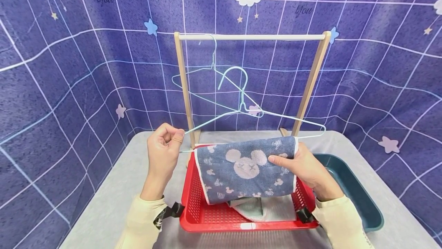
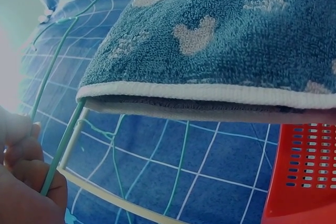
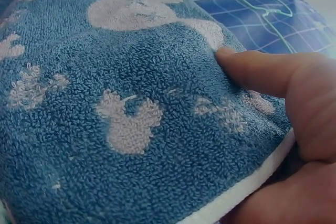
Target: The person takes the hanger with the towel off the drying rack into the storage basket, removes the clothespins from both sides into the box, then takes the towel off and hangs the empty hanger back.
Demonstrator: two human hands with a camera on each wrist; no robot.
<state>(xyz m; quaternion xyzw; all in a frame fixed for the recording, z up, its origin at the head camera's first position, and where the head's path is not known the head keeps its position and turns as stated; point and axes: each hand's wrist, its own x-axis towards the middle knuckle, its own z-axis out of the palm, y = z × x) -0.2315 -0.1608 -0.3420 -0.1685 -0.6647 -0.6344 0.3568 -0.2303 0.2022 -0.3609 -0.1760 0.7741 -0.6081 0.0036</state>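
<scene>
A blue towel (image 1: pixel 221 180) with pale mouse-head figures and white edging hangs folded over the bottom bar of a light-blue wire hanger (image 1: pixel 283 115). My left hand (image 1: pixel 162 145) grips the hanger's left end, the wire running through its curled fingers in the left wrist view. My right hand (image 1: pixel 312 168) pinches the towel's upper right edge, thumb on the front face; its other fingers are behind the cloth. In the left wrist view the fold of the towel (image 2: pixel 210 40) shows as two layers. The hanger's hook points up, apart from the rack's rail.
A wooden rack (image 1: pixel 317 68) with a white rail (image 1: pixel 255 37) stands behind; a second wire hanger (image 1: pixel 197 94) hangs at its left. Below the towel is a red basket (image 1: pixel 207 226) with a greyish cloth (image 1: pixel 279 207) inside. A dark teal tray (image 1: pixel 371 206) lies to the right.
</scene>
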